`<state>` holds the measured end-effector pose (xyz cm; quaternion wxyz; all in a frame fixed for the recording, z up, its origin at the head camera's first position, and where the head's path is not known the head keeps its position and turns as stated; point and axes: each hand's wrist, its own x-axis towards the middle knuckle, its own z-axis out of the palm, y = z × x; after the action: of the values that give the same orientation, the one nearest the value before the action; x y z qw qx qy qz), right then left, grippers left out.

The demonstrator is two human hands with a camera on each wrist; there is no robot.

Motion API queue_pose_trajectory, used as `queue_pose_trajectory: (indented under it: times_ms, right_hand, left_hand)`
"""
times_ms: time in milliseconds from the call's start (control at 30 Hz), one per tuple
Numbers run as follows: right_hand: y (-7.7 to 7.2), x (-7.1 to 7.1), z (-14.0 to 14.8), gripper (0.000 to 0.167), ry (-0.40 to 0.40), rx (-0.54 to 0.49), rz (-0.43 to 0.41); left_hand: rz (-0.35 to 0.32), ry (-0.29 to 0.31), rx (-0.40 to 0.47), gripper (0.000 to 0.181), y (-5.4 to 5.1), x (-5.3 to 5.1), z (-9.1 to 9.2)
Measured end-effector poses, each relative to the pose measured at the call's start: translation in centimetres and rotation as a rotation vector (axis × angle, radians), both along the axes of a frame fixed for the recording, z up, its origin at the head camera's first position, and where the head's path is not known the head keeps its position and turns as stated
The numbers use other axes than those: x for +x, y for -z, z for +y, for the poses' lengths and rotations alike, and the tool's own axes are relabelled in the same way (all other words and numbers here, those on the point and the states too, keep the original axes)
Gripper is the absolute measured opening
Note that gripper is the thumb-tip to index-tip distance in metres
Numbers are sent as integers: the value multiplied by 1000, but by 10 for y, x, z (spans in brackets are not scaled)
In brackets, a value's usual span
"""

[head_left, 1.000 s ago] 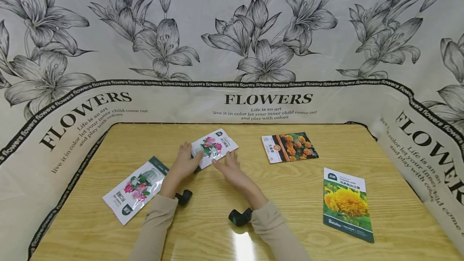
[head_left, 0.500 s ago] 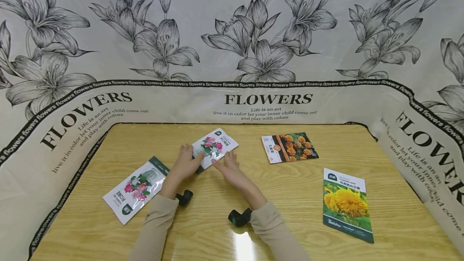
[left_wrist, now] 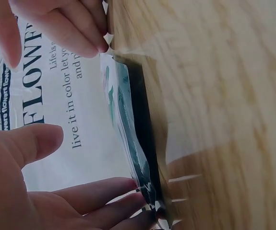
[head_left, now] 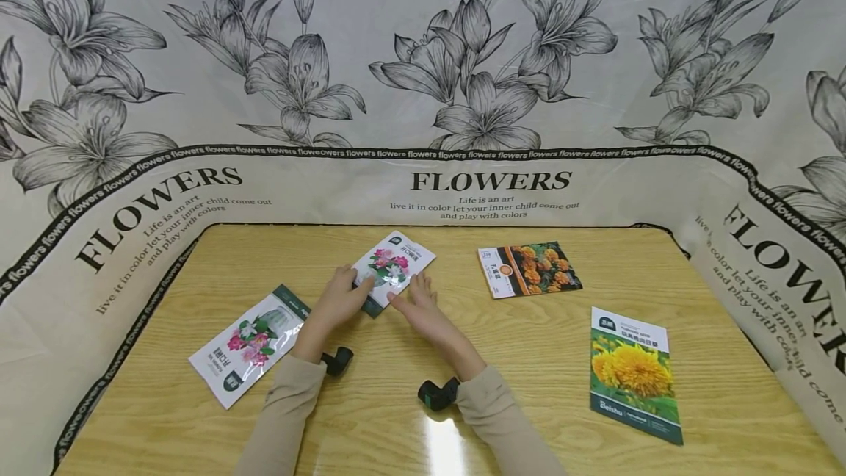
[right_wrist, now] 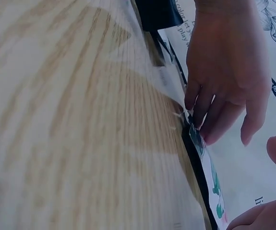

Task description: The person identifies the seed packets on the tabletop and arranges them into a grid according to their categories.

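A white seed packet (head_left: pixel 386 263) with pink flowers and a dark green end lies at the table's back, left of centre. A second white edge shows past its right side, seemingly another packet underneath. My left hand (head_left: pixel 337 301) touches the near left side with its fingers fairly straight. On the near right side, the fingers of my right hand (head_left: pixel 424 313) rest at the packet's edge, also extended. Up close in the left wrist view, the left thumb (left_wrist: pixel 42 141) stands off the packet (left_wrist: pixel 123 105) and the fingertips meet its edge. The right wrist view shows the packet's edge (right_wrist: pixel 210 172) near the table.
Another pink-flower packet (head_left: pixel 247 346) lies by the left forearm. On the right are an orange-flower packet (head_left: pixel 530 269) and a yellow-flower packet (head_left: pixel 634 373). Black wrist cameras sit beneath both wrists. A printed cloth (head_left: pixel 489 200) stands behind the wooden table (head_left: pixel 529 358).
The upper packet has turned slightly between the hands, its green end now nearer and more visible. A second edge shows more at its right. Both hands have barely moved.
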<state>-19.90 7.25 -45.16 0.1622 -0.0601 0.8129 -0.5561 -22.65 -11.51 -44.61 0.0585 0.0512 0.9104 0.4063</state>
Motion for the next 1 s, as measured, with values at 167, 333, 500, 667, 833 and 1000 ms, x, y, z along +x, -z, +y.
queue_pose_trajectory:
  times_ms: [167, 333, 500, 667, 833, 1000]
  right_hand:
    - [3, -4, 1, 82, -20, 45, 56]
    - [4, -9, 3, 82, -30, 69, 67]
    - [5, -15, 7, 81, -27, 53, 58]
    - [6, -20, 8, 78, -7, 19, 57]
    - [5, -22, 9, 75, 20, -67, 3]
    - [7, -22, 12, 75, 32, -133, -32]
  left_hand:
    - [-24, -15, 28, 64, 1, 0, -1]
    - [-25, -39, 54, 65, 2, 1, -1]
    - [-39, -53, 110, 63, 6, 2, 0]
    - [-28, -77, 176, 59, 8, 4, -1]
    - [-7, -96, 208, 56, 9, 8, 1]
    - [33, -108, 248, 53, 13, 13, 7]
